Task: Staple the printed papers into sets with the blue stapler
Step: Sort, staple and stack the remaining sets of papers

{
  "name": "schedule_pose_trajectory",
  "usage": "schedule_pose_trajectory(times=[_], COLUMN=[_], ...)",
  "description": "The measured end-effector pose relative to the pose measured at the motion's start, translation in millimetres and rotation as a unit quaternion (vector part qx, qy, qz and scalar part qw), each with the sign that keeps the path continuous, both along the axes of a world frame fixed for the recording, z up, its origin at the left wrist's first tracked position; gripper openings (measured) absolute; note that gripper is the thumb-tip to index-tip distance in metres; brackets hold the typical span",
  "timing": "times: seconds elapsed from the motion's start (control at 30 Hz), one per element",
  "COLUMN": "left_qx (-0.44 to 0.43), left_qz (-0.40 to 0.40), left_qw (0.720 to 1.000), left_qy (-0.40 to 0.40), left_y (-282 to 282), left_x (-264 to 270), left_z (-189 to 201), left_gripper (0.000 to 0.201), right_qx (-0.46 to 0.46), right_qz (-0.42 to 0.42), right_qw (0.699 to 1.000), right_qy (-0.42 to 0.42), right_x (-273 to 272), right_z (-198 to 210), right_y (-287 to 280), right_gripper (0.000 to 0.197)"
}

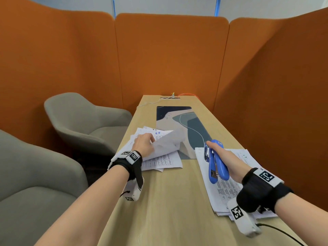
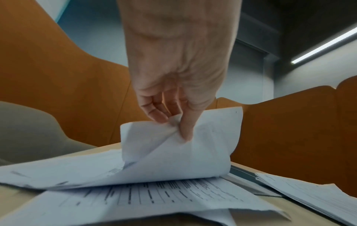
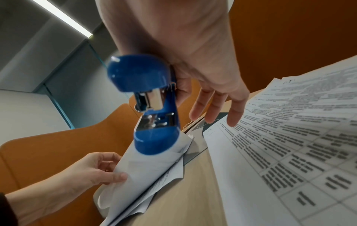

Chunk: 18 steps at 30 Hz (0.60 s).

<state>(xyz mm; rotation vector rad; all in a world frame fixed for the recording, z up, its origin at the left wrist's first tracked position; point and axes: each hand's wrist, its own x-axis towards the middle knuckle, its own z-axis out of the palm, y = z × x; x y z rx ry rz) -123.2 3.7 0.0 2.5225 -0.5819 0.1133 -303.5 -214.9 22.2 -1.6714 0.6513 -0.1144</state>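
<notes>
My left hand point(image 1: 149, 142) pinches the corner of a white printed sheet point(image 1: 166, 145) and lifts it in a curl off the loose pile of printed papers point(image 1: 163, 162) on the table's left side. The pinch point(image 2: 177, 123) between thumb and fingers shows in the left wrist view, with the sheet point(image 2: 193, 152) bent over the pile point(image 2: 154, 197). My right hand point(image 1: 229, 157) grips the blue stapler point(image 1: 217, 162) in the air above a second stack of papers point(image 1: 225, 190) on the right. The stapler point(image 3: 152, 107) has its jaws slightly apart, and three fingers point(image 3: 212, 113) hang straight beside it.
A patterned desk mat point(image 1: 188, 121) lies between and beyond the two piles. The wooden table point(image 1: 174, 201) runs to a cable outlet point(image 1: 170, 98) at its far end. Two grey armchairs point(image 1: 85, 121) stand on the left. Orange partitions point(image 1: 170, 55) close in the booth.
</notes>
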Motion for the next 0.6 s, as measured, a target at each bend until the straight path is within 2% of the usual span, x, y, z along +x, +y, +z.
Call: schedule_pose_trajectory(times=[0.03,0.07,0.13,0.2,0.27,0.33,0.43,0.5,0.6], left_qx=[0.000,-0.011,-0.064,-0.163,-0.246,-0.272,-0.216,-0.152,-0.033], left_qz=[0.005,0.008,0.001,-0.003,0.022,0.028,-0.030,-0.070,-0.072], left_qw=[1.000,1.000,0.998,0.986,0.968,0.962,0.975,0.982,0.978], left_qy=[0.006,0.011,0.018,0.028,0.041,0.021,-0.033,-0.085,-0.193], left_y=[-1,-2,0,5,12,20,27,32,41], left_x=[-3,-5,-6,-8,-9,-11,-23,-39,-70], left_z=[0,-1,-2,2,10,20,35,43,51], left_gripper=[0.012,0.018,0.046,0.056,0.054,0.043,0.023,0.019,0.017], right_qx=[0.006,0.009,0.010,0.015,0.019,0.023,0.032,0.041,0.060], right_qz=[-0.002,-0.002,-0.006,-0.011,-0.018,-0.022,-0.032,-0.041,-0.055], right_qw=[1.000,1.000,1.000,1.000,1.000,0.999,0.998,0.997,0.994], right_qy=[0.000,0.000,0.003,-0.002,-0.005,-0.011,-0.034,-0.053,-0.078], right_x=[0,1,2,2,1,0,-1,-2,-1], right_z=[-1,-2,-4,-4,-2,0,3,7,16], right_y=[1,2,2,3,2,1,0,-1,-2], right_gripper=[0.048,0.048,0.050,0.049,0.049,0.050,0.049,0.046,0.044])
